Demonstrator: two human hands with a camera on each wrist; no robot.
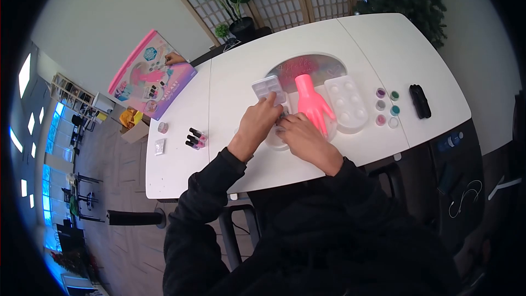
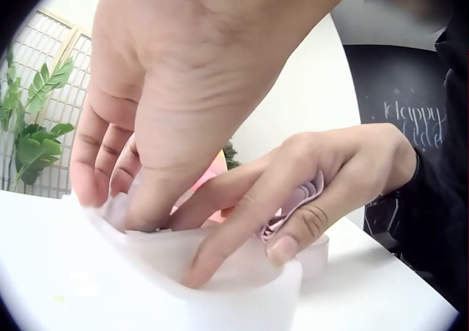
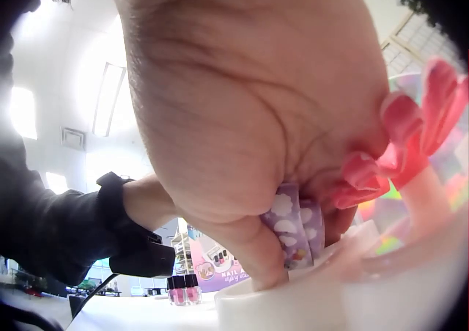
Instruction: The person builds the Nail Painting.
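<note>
My left hand (image 1: 256, 126) holds the edge of a clear plastic compartment tray (image 1: 267, 85), thumb and fingers curled over it. Beside it, my right hand (image 1: 307, 141) reaches its fingertips inside the rim of a white rounded base (image 2: 249, 302). Purple strips with white clouds (image 3: 289, 221) are gripped between the right thumb and palm, partly hidden by the fingers. A bright pink model hand (image 1: 311, 101) stands on the base, just beyond my right hand. An oval mirror (image 1: 279, 71) rises behind it, and a white tray with round wells (image 1: 350, 123) adjoins on the right.
Several small colored pots (image 1: 381, 105) and a black case (image 1: 420, 101) lie at the right. Black-capped polish bottles (image 1: 195, 138), a small jar (image 1: 163, 127) and a clear packet (image 1: 159, 147) sit on the left. The product box (image 1: 153, 74) stands at the far left edge.
</note>
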